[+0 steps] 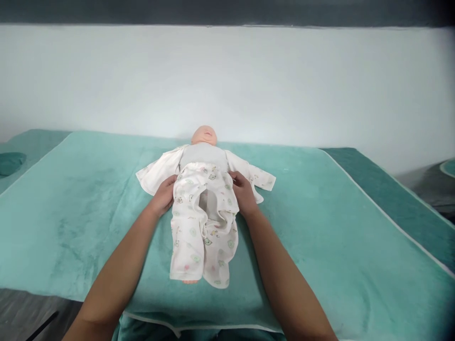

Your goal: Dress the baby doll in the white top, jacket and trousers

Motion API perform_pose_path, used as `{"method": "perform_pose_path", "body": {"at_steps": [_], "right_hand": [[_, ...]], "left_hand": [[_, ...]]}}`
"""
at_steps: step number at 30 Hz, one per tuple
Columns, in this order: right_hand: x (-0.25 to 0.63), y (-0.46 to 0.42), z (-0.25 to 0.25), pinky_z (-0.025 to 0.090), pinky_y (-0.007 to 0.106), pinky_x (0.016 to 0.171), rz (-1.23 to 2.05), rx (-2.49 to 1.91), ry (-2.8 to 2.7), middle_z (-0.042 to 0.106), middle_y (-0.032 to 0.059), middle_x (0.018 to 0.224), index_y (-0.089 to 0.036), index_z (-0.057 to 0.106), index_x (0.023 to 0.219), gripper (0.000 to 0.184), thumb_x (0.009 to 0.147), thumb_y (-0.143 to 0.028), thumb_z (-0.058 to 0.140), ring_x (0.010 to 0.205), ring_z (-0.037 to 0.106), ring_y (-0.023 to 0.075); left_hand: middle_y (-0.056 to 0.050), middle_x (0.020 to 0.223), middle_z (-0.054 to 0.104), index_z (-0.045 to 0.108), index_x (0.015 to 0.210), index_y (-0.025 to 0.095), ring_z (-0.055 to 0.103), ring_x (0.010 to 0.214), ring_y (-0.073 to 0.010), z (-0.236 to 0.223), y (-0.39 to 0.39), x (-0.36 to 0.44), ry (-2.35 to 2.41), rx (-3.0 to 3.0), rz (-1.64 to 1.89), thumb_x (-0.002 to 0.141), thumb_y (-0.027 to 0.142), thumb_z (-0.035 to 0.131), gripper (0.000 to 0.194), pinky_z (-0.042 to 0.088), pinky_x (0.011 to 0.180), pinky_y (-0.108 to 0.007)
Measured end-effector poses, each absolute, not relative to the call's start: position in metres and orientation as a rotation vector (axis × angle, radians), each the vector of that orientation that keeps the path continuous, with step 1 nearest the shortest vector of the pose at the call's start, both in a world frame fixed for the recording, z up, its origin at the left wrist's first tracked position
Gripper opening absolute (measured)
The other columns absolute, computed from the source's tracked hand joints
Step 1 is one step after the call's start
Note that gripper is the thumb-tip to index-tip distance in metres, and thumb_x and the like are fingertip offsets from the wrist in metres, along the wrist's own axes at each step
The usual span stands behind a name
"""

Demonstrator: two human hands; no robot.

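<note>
A baby doll (204, 136) lies on its back on a teal towel (320, 227), head toward the wall. It wears an open white jacket (156, 173) over a grey body and printed white trousers (199, 237). My left hand (164, 195) grips the trousers' waistband at the doll's left-hand side as seen from here. My right hand (243, 192) grips the waistband on the other side. Both hands have their fingers curled onto the cloth at the doll's hips. One foot tip shows below a trouser leg.
The towel covers a bed or table that runs to a white wall (227, 80). A darker green cover (391, 189) shows at the right, and a folded green cloth (10, 163) lies at the far left.
</note>
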State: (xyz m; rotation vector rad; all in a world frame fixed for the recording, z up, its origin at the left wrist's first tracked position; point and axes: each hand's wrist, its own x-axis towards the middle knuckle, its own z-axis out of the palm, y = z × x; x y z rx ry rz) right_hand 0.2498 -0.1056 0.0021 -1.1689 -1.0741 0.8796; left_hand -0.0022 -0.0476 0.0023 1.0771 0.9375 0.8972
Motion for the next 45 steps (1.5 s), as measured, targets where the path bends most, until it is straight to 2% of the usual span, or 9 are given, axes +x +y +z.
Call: {"method": "perform_pose_path", "body": {"at_steps": [3,7,10,16,21,26,32,39,45], "right_hand": [[0.252,-0.1,-0.001,0.05,0.029,0.073,0.797,-1.239,-1.012,0.064,0.0003,0.089,-0.025,0.045,0.075,0.033,0.07,-0.041,0.074,0.084,0.058,0.0178],[0.256,-0.096,-0.005,0.052,0.035,0.085,0.752,-1.219,-0.996,0.067,0.0032,0.106,-0.028,0.057,0.101,0.038,0.069,-0.038,0.075,0.097,0.063,0.0215],[0.258,-0.094,-0.007,0.051,0.037,0.09,0.762,-1.186,-1.021,0.068,0.0039,0.109,-0.029,0.06,0.107,0.042,0.069,-0.036,0.075,0.102,0.063,0.0232],[0.26,-0.09,-0.01,0.05,0.034,0.085,0.808,-1.145,-0.988,0.066,0.0028,0.102,-0.028,0.061,0.105,0.039,0.068,-0.029,0.073,0.095,0.063,0.0207],[0.26,-0.088,-0.015,0.05,0.032,0.078,0.898,-1.106,-0.98,0.069,0.0026,0.102,-0.027,0.062,0.108,0.037,0.072,-0.033,0.072,0.089,0.064,0.019],[0.259,-0.089,-0.017,0.047,0.028,0.068,0.771,-1.281,-0.998,0.068,0.0018,0.094,-0.024,0.062,0.099,0.03,0.081,-0.046,0.068,0.08,0.059,0.0175],[0.254,-0.098,-0.005,0.043,0.028,0.068,0.638,-1.328,-1.038,0.06,-0.0011,0.081,-0.023,0.061,0.087,0.024,0.086,-0.047,0.066,0.074,0.052,0.0152],[0.258,-0.101,0.006,0.04,0.027,0.067,0.817,-1.191,-1.245,0.055,-0.0023,0.081,-0.024,0.059,0.084,0.021,0.084,-0.041,0.071,0.072,0.047,0.0138],[0.254,-0.089,0.0,0.045,0.03,0.077,0.673,-1.211,-1.11,0.061,0.0002,0.088,-0.024,0.056,0.084,0.025,0.083,-0.045,0.069,0.083,0.054,0.0167]], "left_hand": [[0.006,0.063,0.054,0.055,0.078,0.02,0.049,0.053,-0.0081,-0.002,-0.052,0.01,0.896,0.993,0.968,0.07,0.032,0.081,0.029,0.041,0.05,-0.021],[0.008,0.063,0.05,0.049,0.077,0.021,0.043,0.051,-0.0062,-0.004,-0.056,0.019,0.833,0.993,1.027,0.065,0.024,0.083,0.036,0.037,0.049,-0.019],[0.008,0.066,0.05,0.048,0.077,0.02,0.043,0.053,-0.0059,-0.004,-0.056,0.022,0.822,1.012,1.054,0.063,0.02,0.083,0.037,0.038,0.051,-0.019],[0.007,0.066,0.047,0.046,0.075,0.02,0.041,0.057,-0.0073,-0.003,-0.055,0.023,0.8,1.071,1.058,0.068,0.021,0.078,0.033,0.035,0.052,-0.02],[0.005,0.072,0.049,0.048,0.077,0.021,0.045,0.065,-0.0103,0.01,-0.058,0.016,0.902,1.235,1.154,0.072,0.019,0.074,0.026,0.038,0.058,-0.022],[-0.001,0.093,0.062,0.058,0.097,0.022,0.058,0.085,-0.0174,0.014,-0.057,0.009,0.96,1.438,1.285,0.078,0.029,0.072,0.025,0.047,0.074,-0.03],[-0.008,0.116,0.065,0.064,0.111,0.02,0.062,0.106,-0.023,0.005,-0.055,0.005,0.984,1.752,1.348,0.09,0.032,0.06,0.025,0.049,0.095,-0.037],[-0.004,0.091,0.07,0.067,0.098,0.018,0.062,0.085,-0.0189,0.002,-0.041,0.006,1.14,1.475,1.239,0.091,0.04,0.059,0.024,0.05,0.077,-0.031],[-0.001,0.084,0.065,0.064,0.095,0.019,0.058,0.074,-0.0153,-0.004,-0.031,0.014,1.075,1.333,1.216,0.091,0.039,0.061,0.021,0.046,0.067,-0.027]]}}
